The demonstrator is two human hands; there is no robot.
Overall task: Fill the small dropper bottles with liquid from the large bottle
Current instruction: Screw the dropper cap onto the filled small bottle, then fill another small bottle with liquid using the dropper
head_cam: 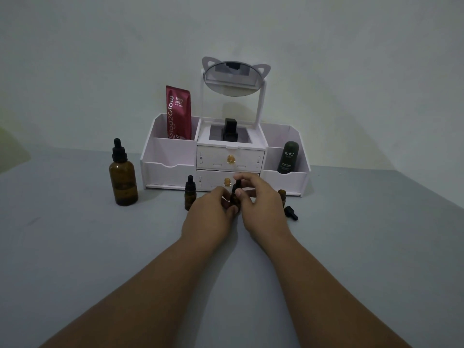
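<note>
Single wide-angle head-worn view, facing forward and down across a grey tabletop [100,247], close behind the left hand [209,214] and right hand [258,207], both at frame centre gripping a small amber glass dropper bottle [235,198], white plastic mirror-topped organiser [170,156] and pale wall [100,59] beyond

The left hand [208,214] and right hand [258,204] are holding a small dropper bottle [235,194] and covering most of its amber body, so only the black cap and a sliver of glass are showing. The right hand is also hiding all but the neck of an open small bottle [282,194] behind it. Fingers are partly masking the lower drawer knob [227,182]. Both forearms are running off the bottom edge. Dim light is obscuring any liquid level in the large bottle [123,177].
</note>
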